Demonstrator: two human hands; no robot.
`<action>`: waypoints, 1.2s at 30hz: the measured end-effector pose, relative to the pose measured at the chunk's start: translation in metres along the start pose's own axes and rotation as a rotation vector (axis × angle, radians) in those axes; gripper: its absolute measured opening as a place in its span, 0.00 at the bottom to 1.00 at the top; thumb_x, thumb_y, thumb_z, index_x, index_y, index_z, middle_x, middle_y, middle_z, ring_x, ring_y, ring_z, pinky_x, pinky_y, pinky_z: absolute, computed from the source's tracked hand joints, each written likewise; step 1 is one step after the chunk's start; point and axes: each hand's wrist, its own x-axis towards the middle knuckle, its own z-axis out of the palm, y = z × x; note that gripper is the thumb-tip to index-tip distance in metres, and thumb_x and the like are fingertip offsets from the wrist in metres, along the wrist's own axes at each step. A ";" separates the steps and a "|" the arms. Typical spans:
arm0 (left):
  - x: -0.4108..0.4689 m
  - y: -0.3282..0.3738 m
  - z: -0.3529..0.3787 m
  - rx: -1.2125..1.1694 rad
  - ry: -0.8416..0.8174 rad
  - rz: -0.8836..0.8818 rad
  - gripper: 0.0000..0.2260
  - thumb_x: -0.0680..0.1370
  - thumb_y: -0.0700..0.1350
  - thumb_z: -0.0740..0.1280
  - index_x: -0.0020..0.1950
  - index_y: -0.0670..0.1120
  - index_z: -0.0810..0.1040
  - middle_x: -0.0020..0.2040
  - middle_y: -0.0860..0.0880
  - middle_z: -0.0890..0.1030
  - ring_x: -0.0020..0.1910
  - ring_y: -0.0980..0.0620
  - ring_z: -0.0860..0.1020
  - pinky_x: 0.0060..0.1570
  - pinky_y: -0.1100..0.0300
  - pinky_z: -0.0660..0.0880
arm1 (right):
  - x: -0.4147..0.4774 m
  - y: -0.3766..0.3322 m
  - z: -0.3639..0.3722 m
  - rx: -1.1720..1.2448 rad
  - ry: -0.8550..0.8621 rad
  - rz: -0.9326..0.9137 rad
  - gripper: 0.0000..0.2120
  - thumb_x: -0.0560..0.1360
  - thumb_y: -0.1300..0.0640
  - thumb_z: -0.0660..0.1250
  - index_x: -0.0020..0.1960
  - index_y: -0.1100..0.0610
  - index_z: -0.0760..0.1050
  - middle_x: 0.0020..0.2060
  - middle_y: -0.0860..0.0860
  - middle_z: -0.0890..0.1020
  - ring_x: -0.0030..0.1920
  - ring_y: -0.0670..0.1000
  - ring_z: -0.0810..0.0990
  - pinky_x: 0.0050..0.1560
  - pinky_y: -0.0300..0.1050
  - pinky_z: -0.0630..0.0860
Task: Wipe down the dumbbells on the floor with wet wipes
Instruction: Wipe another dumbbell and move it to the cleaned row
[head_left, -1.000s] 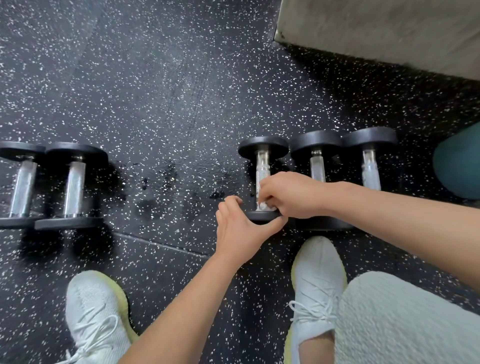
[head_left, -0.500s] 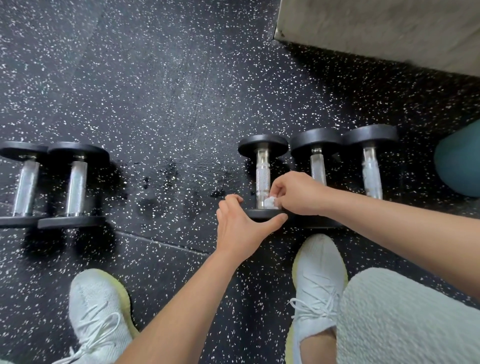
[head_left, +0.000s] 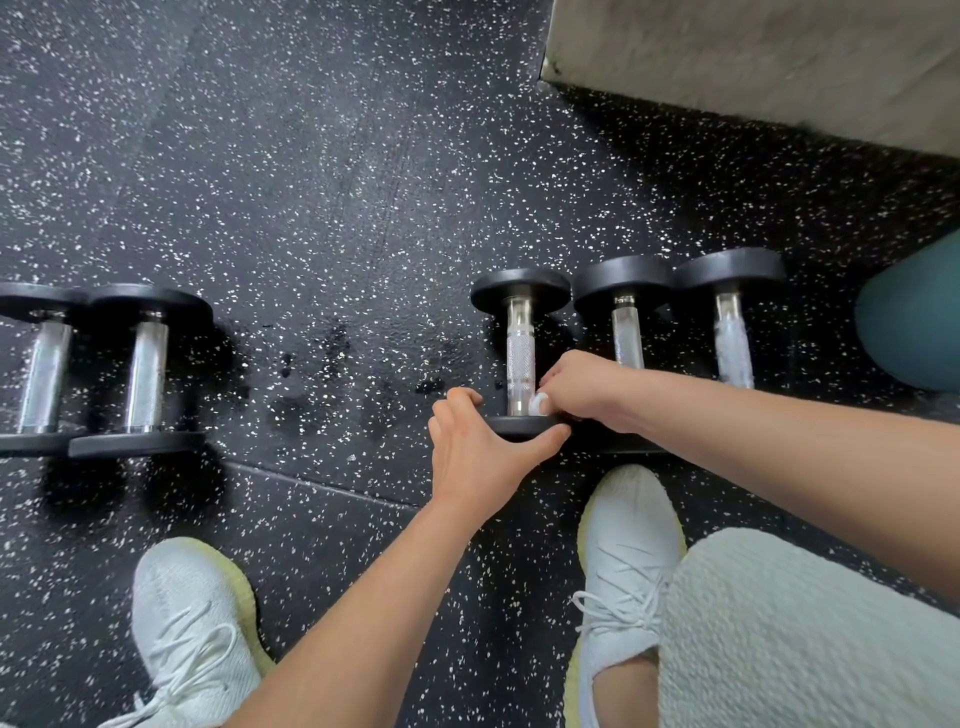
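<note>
Three black dumbbells with chrome handles lie side by side at centre right. My left hand (head_left: 480, 447) grips the near black end of the leftmost one (head_left: 521, 338). My right hand (head_left: 584, 392) pinches a small white wet wipe (head_left: 540, 404) against the bottom of that chrome handle, just above the near end. The middle dumbbell (head_left: 626, 306) and the right dumbbell (head_left: 730, 306) lie partly hidden behind my right forearm. Two more dumbbells (head_left: 145, 364) lie together at the far left.
The floor is black speckled rubber, with wet patches (head_left: 332, 358) between the two groups. A pale block (head_left: 753, 57) fills the top right corner. A teal ball (head_left: 914, 322) sits at the right edge. My white shoes (head_left: 187, 639) stand near the front.
My right hand has slid the wipe down the chrome handle from around its lower half to its very base, baring more of the handle. My left hand has kept its grip.
</note>
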 end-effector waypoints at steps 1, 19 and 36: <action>-0.001 0.001 0.000 0.002 -0.002 0.000 0.44 0.58 0.77 0.74 0.62 0.54 0.63 0.59 0.56 0.66 0.62 0.52 0.65 0.62 0.52 0.71 | 0.003 0.001 -0.002 0.032 -0.027 0.013 0.10 0.67 0.63 0.69 0.48 0.61 0.80 0.46 0.60 0.84 0.45 0.56 0.78 0.44 0.49 0.74; -0.002 0.005 0.003 0.014 0.031 -0.008 0.47 0.56 0.77 0.73 0.64 0.51 0.64 0.59 0.54 0.67 0.62 0.51 0.65 0.62 0.50 0.73 | -0.034 0.001 0.001 -0.341 0.300 -0.348 0.03 0.73 0.54 0.75 0.43 0.48 0.82 0.38 0.41 0.82 0.46 0.47 0.82 0.46 0.45 0.77; -0.007 0.011 0.011 0.004 0.175 0.026 0.54 0.54 0.75 0.76 0.70 0.46 0.64 0.61 0.50 0.70 0.64 0.46 0.69 0.65 0.49 0.71 | 0.010 -0.070 0.021 -1.284 0.025 -0.710 0.04 0.77 0.59 0.62 0.46 0.53 0.75 0.40 0.49 0.78 0.44 0.55 0.76 0.49 0.49 0.72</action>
